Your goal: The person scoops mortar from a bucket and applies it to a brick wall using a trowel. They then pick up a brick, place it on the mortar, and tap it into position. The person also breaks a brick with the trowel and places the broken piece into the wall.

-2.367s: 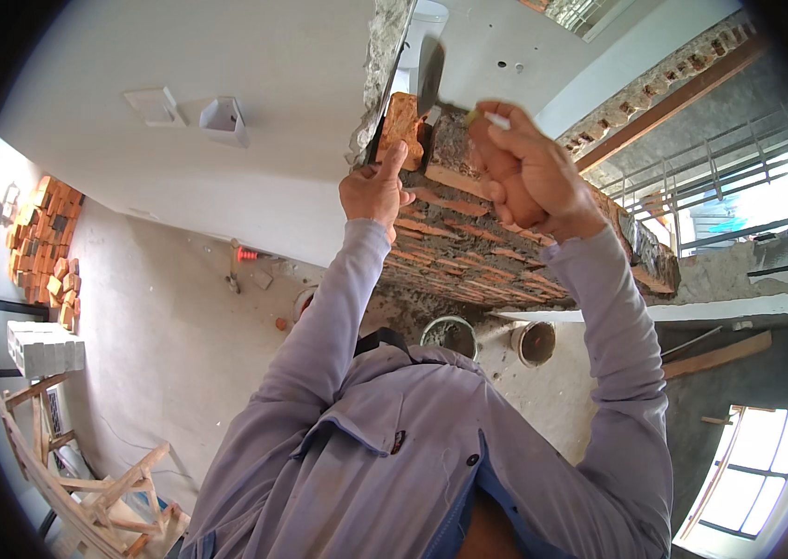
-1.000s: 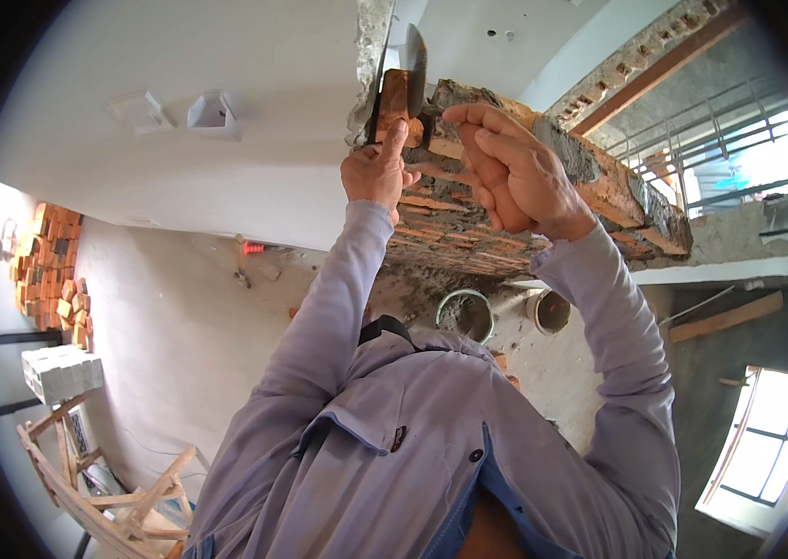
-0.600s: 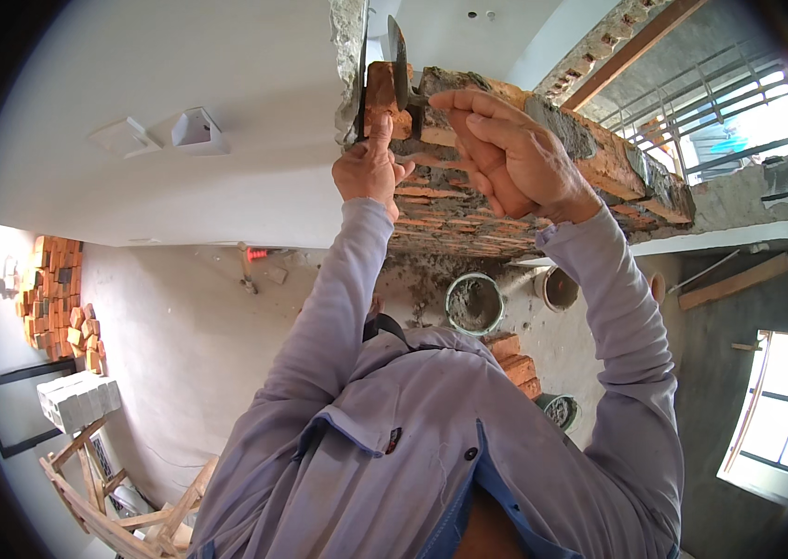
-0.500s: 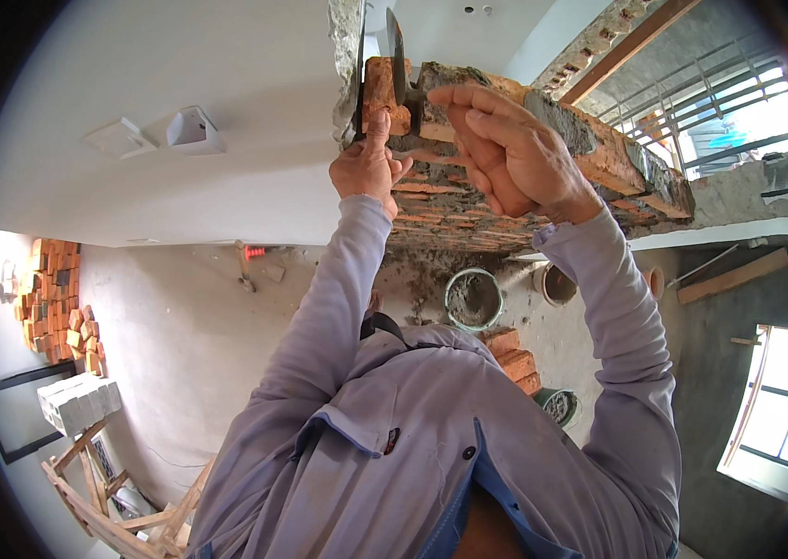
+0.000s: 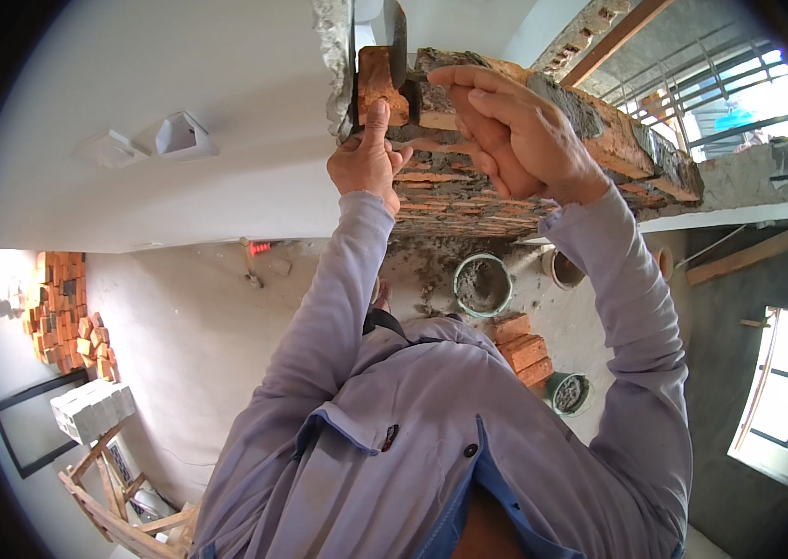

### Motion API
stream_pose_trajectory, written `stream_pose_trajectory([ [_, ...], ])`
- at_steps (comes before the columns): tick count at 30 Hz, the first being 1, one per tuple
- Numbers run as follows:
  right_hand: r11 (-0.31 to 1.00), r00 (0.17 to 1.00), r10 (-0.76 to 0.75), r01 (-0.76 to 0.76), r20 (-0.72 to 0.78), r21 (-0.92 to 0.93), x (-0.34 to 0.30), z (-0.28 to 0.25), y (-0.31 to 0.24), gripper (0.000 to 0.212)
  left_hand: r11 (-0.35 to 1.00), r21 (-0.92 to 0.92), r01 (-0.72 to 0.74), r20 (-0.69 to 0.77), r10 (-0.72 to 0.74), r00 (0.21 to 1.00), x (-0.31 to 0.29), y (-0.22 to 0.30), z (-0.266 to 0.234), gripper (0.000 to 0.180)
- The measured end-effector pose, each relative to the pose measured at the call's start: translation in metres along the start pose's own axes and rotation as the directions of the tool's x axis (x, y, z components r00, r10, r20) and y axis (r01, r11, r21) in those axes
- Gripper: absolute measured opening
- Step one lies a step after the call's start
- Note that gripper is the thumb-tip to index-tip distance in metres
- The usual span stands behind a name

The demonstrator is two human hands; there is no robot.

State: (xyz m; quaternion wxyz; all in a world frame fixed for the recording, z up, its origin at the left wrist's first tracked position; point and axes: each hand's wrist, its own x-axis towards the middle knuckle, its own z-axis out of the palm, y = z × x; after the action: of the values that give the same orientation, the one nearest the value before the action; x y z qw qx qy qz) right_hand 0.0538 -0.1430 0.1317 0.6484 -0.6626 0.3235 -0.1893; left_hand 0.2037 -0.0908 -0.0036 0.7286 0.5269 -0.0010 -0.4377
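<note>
At the left end of a brick wall (image 5: pixel 468 172), beside the white wall, lies an orange brick (image 5: pixel 378 70). My left hand (image 5: pixel 363 166) is on its near end, thumb extended along the brick and the other fingers curled below. A trowel (image 5: pixel 400 45) stands with its blade on edge at the brick's right side, by the dark gap before the neighbouring brick (image 5: pixel 437 114). My right hand (image 5: pixel 526 140) is closed just right of the trowel, its index finger reaching toward that gap; the handle is hidden, apparently inside this hand.
Below on the floor are a bucket of mortar (image 5: pixel 483 284), a brick stack (image 5: pixel 523 350) and a smaller bucket (image 5: pixel 568 393). A hammer (image 5: pixel 251 263) lies left of them. Farther left are piled bricks (image 5: pixel 59 303) and a wooden frame (image 5: pixel 124 508). Metal bars (image 5: pixel 701 93) cross the opening at upper right.
The whole view has shifted slightly. My left thumb stays on the brick, and the trowel blade remains upright beside it. Both hands keep nearly the same pose.
</note>
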Motion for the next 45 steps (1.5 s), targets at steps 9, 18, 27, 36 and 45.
stream_pose_trajectory([
  [9, 0.985, 0.763, -0.167, 0.149, -0.624, -0.083, -0.171, -0.026, 0.004, 0.054, 0.796, 0.364, -0.484, 0.188, 0.446, 0.875, -0.05, 0.023, -0.048, 0.031],
  [18, 0.717, 0.705, 0.501, -0.663, -0.503, -0.215, -0.376, -0.112, 0.339, 0.022, -0.687, 0.53, -0.498, 0.631, 0.711, -0.309, -0.034, 0.179, -0.027, 0.096],
  [27, 0.221, 0.469, 0.737, -0.848, -0.486, -0.482, -0.285, -0.121, 0.706, 0.032, -0.672, 0.541, -0.507, 0.555, 0.737, -0.385, 0.039, 0.192, 0.03, 0.116],
  [36, 0.274, 0.357, 0.867, -0.925, -0.348, -0.264, -0.238, -0.104, 0.854, 0.025, -0.68, 0.46, -0.571, 0.608, 0.71, -0.356, 0.052, 0.136, 0.076, 0.105],
  [45, 0.488, 0.418, 0.86, -0.841, -0.292, 0.235, -0.229, -0.051, 0.916, 0.03, -0.68, 0.404, -0.612, 0.639, 0.688, -0.343, 0.063, 0.106, 0.101, 0.093],
])
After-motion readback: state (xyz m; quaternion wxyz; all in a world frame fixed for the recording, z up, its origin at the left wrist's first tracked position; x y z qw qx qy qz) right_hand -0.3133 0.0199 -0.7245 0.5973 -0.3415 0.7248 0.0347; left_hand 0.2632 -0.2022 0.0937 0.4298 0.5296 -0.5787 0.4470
